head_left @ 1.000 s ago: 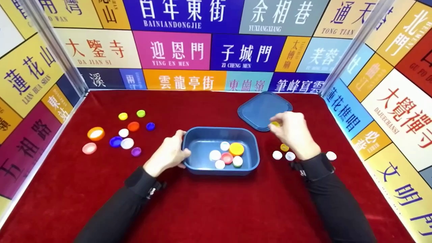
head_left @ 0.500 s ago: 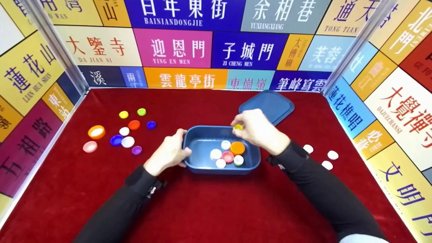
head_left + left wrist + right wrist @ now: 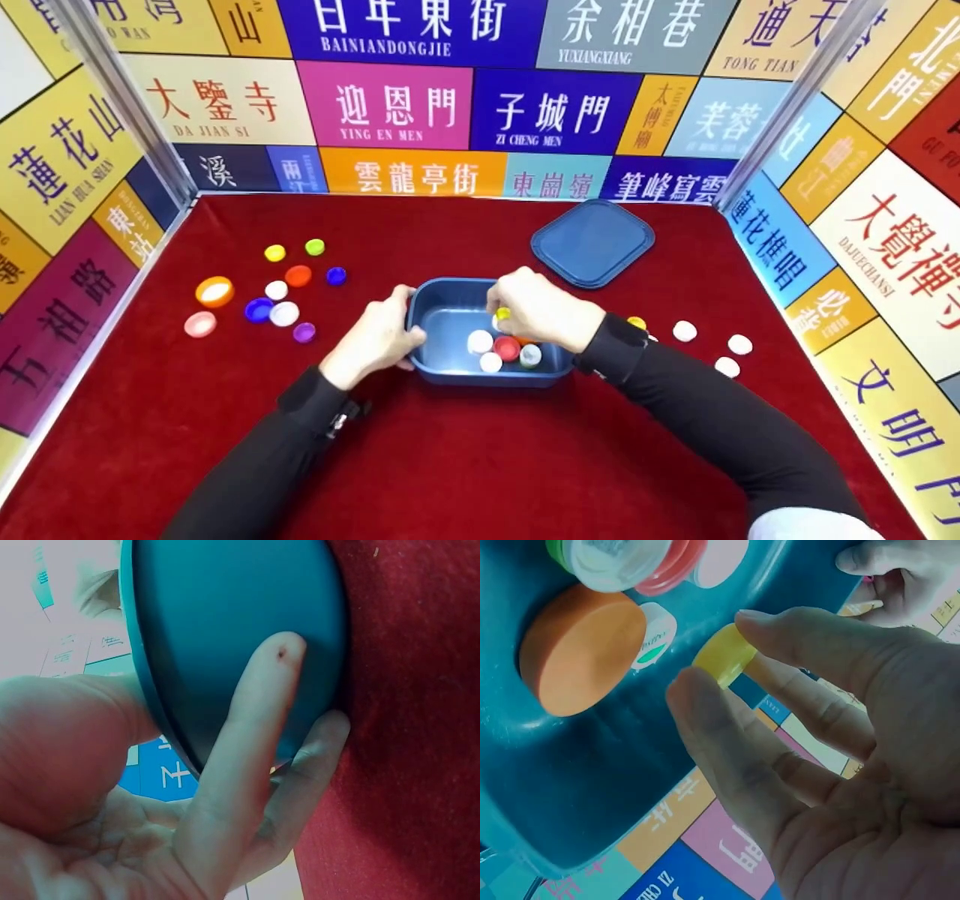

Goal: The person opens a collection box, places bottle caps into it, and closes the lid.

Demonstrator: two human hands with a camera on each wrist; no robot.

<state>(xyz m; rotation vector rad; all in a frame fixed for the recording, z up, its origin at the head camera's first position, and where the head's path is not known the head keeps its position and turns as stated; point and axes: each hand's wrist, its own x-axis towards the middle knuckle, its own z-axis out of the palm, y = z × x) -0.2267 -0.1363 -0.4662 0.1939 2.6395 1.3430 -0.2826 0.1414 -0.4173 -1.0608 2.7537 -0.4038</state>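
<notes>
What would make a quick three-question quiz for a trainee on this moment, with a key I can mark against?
1. Multiple choice: what does the right hand pinch?
A) a purple cap
B) a yellow cap
C) a green cap

2. True or false: the left hand grips one end of the blue container.

3. Short answer: seen from the head camera, where does the blue lid lie relative to the blue container?

Key:
1. B
2. True
3. Beyond it and to the right, on the red cloth
</notes>
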